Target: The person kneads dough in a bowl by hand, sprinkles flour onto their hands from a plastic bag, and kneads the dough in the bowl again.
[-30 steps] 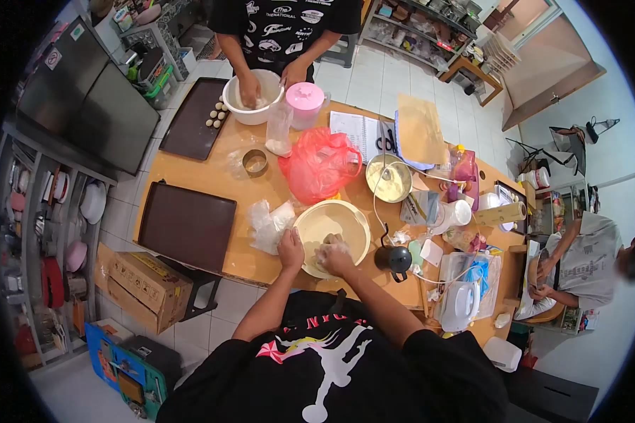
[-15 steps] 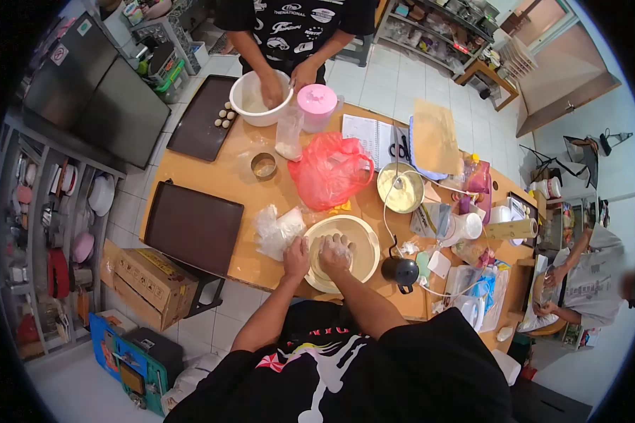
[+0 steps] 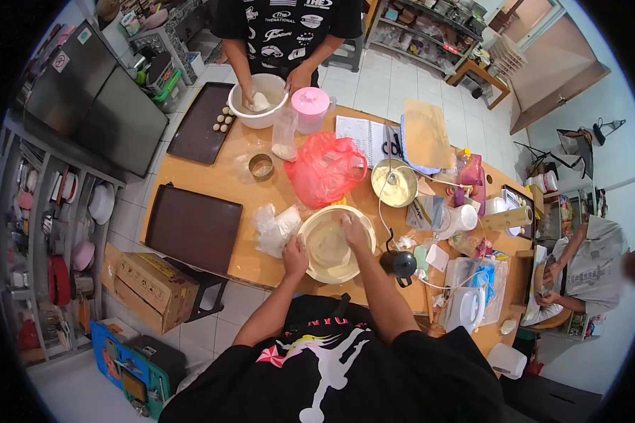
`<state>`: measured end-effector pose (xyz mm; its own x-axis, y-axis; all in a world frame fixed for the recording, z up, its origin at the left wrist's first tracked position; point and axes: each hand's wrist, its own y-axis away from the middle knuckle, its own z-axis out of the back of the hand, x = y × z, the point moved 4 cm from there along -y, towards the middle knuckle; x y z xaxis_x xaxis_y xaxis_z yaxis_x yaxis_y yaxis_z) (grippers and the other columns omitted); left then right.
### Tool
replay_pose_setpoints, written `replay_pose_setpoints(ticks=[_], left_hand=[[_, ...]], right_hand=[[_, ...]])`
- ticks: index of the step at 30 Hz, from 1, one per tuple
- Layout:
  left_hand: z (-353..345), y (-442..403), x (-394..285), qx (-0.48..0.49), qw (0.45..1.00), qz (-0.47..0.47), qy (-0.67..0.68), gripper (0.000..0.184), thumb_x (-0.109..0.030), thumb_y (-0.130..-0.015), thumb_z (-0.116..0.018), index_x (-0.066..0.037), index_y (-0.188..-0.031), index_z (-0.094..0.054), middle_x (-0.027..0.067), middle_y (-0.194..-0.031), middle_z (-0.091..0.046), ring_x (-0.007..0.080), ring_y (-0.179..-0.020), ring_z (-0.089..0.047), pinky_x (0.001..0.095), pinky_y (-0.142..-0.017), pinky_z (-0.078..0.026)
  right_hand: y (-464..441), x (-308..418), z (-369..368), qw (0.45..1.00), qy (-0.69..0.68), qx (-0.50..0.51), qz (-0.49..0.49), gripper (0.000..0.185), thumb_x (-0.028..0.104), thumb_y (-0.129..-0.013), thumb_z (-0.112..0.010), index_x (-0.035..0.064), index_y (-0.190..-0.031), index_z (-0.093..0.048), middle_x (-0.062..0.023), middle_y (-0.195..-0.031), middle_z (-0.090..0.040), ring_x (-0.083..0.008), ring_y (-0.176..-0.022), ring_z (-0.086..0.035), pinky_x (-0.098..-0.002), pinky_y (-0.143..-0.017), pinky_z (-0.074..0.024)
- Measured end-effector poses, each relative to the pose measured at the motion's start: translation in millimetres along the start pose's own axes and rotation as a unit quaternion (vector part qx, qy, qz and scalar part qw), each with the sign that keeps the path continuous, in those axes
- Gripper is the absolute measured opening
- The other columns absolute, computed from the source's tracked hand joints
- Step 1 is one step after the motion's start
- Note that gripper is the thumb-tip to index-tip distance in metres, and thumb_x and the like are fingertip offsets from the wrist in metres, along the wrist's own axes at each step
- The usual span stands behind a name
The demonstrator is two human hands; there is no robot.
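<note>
A cream-coloured bowl sits on the wooden table in front of me, with pale dough or flour inside. My left hand is closed on the bowl's left rim. Inside the upper right part of the bowl is my right hand, its fingers bent over; blur hides whether they hold dough. A clear plastic bag of white powder lies left of the bowl. Just behind the bowl rests a red plastic bag.
Two dark trays lie at the left, the farther with dough balls. A person opposite works in a white bowl. A black pitcher, a metal bowl and containers stand right. Another person sits far right.
My right hand has moved from the middle of the bowl to its right side. My left hand stays at the rim. The person opposite now has a white lump in hand.
</note>
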<state>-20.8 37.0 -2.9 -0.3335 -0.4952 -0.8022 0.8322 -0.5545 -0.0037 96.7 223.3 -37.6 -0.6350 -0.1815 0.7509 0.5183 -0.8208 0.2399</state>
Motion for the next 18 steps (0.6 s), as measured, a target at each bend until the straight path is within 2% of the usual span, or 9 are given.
replay_pose_setpoints(ticks=[2, 5, 8, 11, 14, 15, 18], left_hand=[[-0.6, 1.5, 5.8, 0.006, 1.0, 0.016, 0.006, 0.03, -0.026, -0.098, -0.045, -0.001, -0.083, -0.052, 0.0253, -0.073, -0.059, 0.048, -0.075, -0.056, 0.0553, -0.066, -0.04], [-7.8, 1.8, 6.0, -0.005, 0.999, 0.03, 0.011, 0.031, -0.028, -0.098, -0.045, -0.002, -0.083, -0.052, 0.0253, -0.075, -0.059, 0.0478, -0.076, -0.056, 0.0557, -0.067, -0.04], [-1.8, 1.6, 1.7, -0.007, 1.0, 0.026, -0.004, 0.032, -0.028, -0.098, -0.045, -0.002, -0.083, -0.052, 0.025, -0.075, -0.059, 0.0477, -0.076, -0.056, 0.0558, -0.067, -0.041], [-5.8, 0.2, 4.7, -0.016, 1.0, 0.009, -0.009, 0.032, -0.028, -0.098, -0.045, -0.002, -0.082, -0.052, 0.0246, -0.074, -0.059, 0.0475, -0.075, -0.056, 0.0555, -0.067, -0.041], [-8.5, 4.9, 6.0, -0.018, 1.0, 0.008, -0.021, 0.032, -0.028, -0.098, -0.045, -0.001, -0.082, -0.052, 0.0244, -0.074, -0.059, 0.0471, -0.074, -0.055, 0.055, -0.067, -0.041], [-8.3, 3.9, 6.0, -0.019, 1.0, 0.008, -0.022, 0.032, -0.028, -0.098, -0.045, -0.001, -0.081, -0.052, 0.0243, -0.074, -0.059, 0.047, -0.074, -0.055, 0.0548, -0.067, -0.041], [-7.1, -0.3, 6.1, -0.023, 0.999, 0.005, -0.026, 0.032, -0.028, -0.098, -0.046, -0.001, -0.081, -0.052, 0.0242, -0.074, -0.059, 0.0464, -0.074, -0.055, 0.0541, -0.067, -0.041]], right_hand=[[30.4, 12.4, 30.0, 0.977, 0.205, 0.052, -0.032, 0.035, 0.032, -0.088, -0.049, -0.0013, -0.087, -0.061, -0.0216, -0.089, -0.064, -0.0346, -0.087, -0.063, -0.042, -0.076, -0.0487], [49.6, -46.6, 0.4, 0.978, 0.202, 0.04, -0.019, 0.035, 0.03, -0.085, -0.056, -0.0039, -0.086, -0.061, -0.0237, -0.086, -0.065, -0.0352, -0.083, -0.065, -0.0452, -0.074, -0.0499], [52.8, -54.8, -13.0, 0.986, -0.015, 0.012, -0.168, 0.032, 0.027, -0.083, -0.063, -0.0041, -0.09, -0.062, -0.0245, -0.087, -0.065, -0.0361, -0.083, -0.065, -0.0441, -0.076, -0.0501], [83.4, 19.1, 12.9, 0.986, 0.0, -0.039, -0.16, 0.031, 0.024, -0.08, -0.068, -0.0029, -0.093, -0.062, -0.0237, -0.088, -0.065, -0.0367, -0.084, -0.064, -0.043, -0.077, -0.0499], [96.9, 64.9, 15.1, 0.993, 0.122, -0.008, 0.001, 0.032, 0.025, -0.08, -0.068, -0.0017, -0.098, -0.062, -0.0224, -0.089, -0.065, -0.0349, -0.085, -0.064, -0.0411, -0.078, -0.0499], [98.4, 69.1, 12.4, 0.995, 0.095, 0.008, 0.01, 0.03, 0.023, -0.079, -0.068, -0.0008, -0.097, -0.063, -0.0221, -0.09, -0.065, -0.0363, -0.085, -0.063, -0.0425, -0.079, -0.0491], [108.5, 85.1, 12.8, 0.973, 0.147, 0.077, 0.161, 0.025, 0.019, -0.077, -0.068, 0.0006, -0.094, -0.065, -0.0214, -0.087, -0.064, -0.0376, -0.082, -0.062, -0.0442, -0.077, -0.0488]])
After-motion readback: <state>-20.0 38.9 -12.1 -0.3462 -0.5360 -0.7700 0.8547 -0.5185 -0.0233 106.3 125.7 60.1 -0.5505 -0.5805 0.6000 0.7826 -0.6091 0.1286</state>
